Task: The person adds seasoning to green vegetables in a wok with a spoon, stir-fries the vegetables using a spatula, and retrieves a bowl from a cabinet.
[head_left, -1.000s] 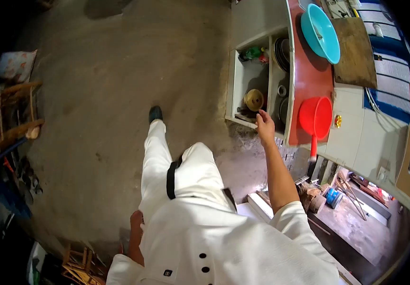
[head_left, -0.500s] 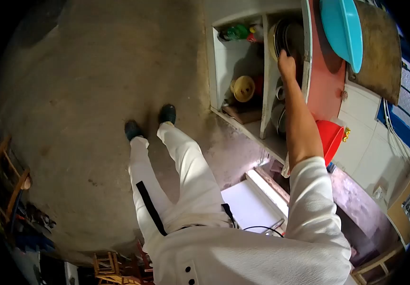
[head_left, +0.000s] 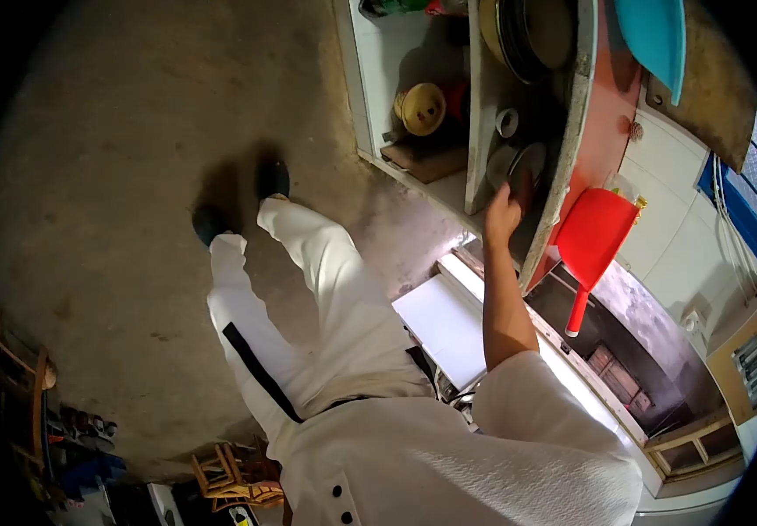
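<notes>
My right hand reaches into the right compartment of an open cabinet, its fingers closed at the near edge of a plate. Another round dish stands beside that plate, tilted on edge. A small white cup sits just beyond them. Farther in are large round pans with dark rims, apart from my hand. The fingertips are partly hidden behind the plate. My left hand is out of sight.
In the cabinet's other compartment are a yellowish bowl and a brown board. A red plastic scoop and a blue basin are on the red top. Small wooden chairs stand at lower left.
My right hand has left the rim of the large pans and moved nearer to me, to the plates. The view has shifted, bringing the red scoop's handle into sight.
</notes>
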A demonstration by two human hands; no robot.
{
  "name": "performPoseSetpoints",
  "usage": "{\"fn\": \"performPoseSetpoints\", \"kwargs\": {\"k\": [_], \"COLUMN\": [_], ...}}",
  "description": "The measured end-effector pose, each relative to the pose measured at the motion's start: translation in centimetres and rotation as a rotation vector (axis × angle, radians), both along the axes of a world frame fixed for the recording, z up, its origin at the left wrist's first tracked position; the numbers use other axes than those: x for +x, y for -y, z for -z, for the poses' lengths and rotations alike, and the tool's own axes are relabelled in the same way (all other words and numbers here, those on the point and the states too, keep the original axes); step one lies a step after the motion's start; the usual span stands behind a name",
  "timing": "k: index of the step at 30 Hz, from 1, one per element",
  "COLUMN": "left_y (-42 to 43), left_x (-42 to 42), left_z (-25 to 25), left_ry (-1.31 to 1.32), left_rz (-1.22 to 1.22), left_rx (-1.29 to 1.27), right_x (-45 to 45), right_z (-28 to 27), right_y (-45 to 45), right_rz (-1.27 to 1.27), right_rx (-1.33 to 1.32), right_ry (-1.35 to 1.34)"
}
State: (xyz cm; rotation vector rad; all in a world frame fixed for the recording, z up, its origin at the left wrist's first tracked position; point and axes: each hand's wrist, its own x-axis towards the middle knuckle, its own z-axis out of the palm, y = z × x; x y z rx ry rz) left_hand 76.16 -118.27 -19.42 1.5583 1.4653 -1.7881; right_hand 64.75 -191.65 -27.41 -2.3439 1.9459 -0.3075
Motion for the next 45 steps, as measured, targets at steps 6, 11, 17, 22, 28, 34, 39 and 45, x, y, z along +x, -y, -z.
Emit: {"fn": "performPoseSetpoints", "kwargs": {"k": [6, 11, 17, 22, 28, 34, 39, 45], "left_y": [-1.1, -1.6, -1.3, -0.5, 0.4, 1.6, 2.8, 5.0], "left_x": [1.1, 1.7, 1.6, 2.5, 5.3, 8.7, 11.9, 15.6], "left_z": [2.0, 3.3, 5.7, 10.4, 15.9, 21.0, 24.5, 28.1], "left_ry": [-0.064, -0.080, -0.070, -0.079, -0.101, -0.113, -0.103, -0.029], "left_rz": [0.045, 0.069, 0.066, 0.076, 0.126, 0.191, 0.260, 0.320], "left_rx": [0.007, 0.012, 0.011, 0.004, -0.011, -0.032, -0.056, -0.101], "right_x": [-3.9, -7.8, -6.2, -2.6, -6.4, -12.7, -21.1, -20.0], "right_z": [0.3, 2.2, 3.1, 3.3, 3.7, 5.3, 4.6, 5.4], "right_y": [0.4, 2.9, 6.0, 10.4, 15.1, 16.5, 19.1, 19.3], "right_rz": [0.272, 0.319, 0.309, -0.155, -0.162, 0.004, -0.033, 0.255], "right_rx": [0.093, 0.284, -0.033, -0.197, -0.402, -0.466, -0.480, -0.255], "right_ry": [-0.006, -0.184, -0.216, -0.054, -0.314, -0.475, -1.382, -1.412]}}
